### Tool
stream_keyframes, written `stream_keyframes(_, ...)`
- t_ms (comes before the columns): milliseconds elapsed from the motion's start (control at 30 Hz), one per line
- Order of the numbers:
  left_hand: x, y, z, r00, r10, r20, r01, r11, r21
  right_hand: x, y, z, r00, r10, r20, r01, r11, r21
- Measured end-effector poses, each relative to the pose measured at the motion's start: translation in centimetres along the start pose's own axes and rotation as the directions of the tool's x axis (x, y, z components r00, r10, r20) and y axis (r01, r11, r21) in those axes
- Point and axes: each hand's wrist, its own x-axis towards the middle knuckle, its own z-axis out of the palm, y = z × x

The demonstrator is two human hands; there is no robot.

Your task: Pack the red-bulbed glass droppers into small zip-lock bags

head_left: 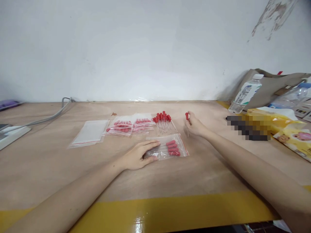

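Observation:
My left hand [137,156] lies with fingers stretched over the left end of a clear zip bag [182,143]. Inside that bag are several droppers with red rubber bulbs [173,149], their bulbs towards the right end. To the right, my right hand [195,126] pinches a single dropper [187,116], red bulb up and thin stem pointing down. Between the hands, behind the bag, a bunch of loose droppers [164,119] lies with bulbs facing the wall. Filled zip bags [123,127] are heaped left of the bunch.
A stack of flat zip bags [89,131] lies further left, near a grey cable [53,116]. At right stand a plastic bottle [246,94], a grey-beige bag [269,87] and yellow packages [295,139]. A blurred-out dark object [250,128] lies before them. Yellow tape [150,210] lines the front edge.

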Motion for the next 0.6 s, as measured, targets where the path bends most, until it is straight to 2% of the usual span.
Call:
stream_keyframes(33,0.0,0.0,0.0,1.0,0.002,-0.002,-0.002,1.0,-0.002,-0.6,0.0,-0.3,1.0,0.01,-0.028,-0.006,0.992,0.127)
stream_keyframes(100,0.1,0.0,0.0,1.0,0.002,-0.005,-0.002,1.0,-0.007,-2.0,-0.2,-0.6,0.996,0.072,-0.053,-0.047,0.923,0.383)
stream_keyframes(200,0.1,0.0,0.0,1.0,-0.001,-0.001,0.001,1.0,-0.009,-4.0,-0.5,-0.2,0.981,0.19,-0.044,-0.125,0.785,0.606)
stream_keyframes(267,0.1,0.0,-0.1,1.0,0.003,0.004,-0.003,1.0,-0.007,-5.0,-0.8,0.5,0.968,0.243,-0.061,-0.14,0.728,0.671)
stream_keyframes(367,0.0,0.0,-0.1,1.0,0.006,0.007,-0.006,1.0,-0.002,-6.0,-1.2,1.5,0.965,0.255,-0.067,-0.121,0.653,0.747)
stream_keyframes(467,-0.1,0.0,-0.1,1.0,0.004,0.012,-0.004,1.0,0.0,-6.5,-1.7,2.2,0.97,0.239,-0.031,-0.117,0.579,0.807)
stream_keyframes(600,-0.1,0.1,-0.1,1.0,-0.001,0.022,0.001,1.0,0.005,-7.1,-2.1,2.2,0.967,0.245,0.063,-0.182,0.498,0.848)
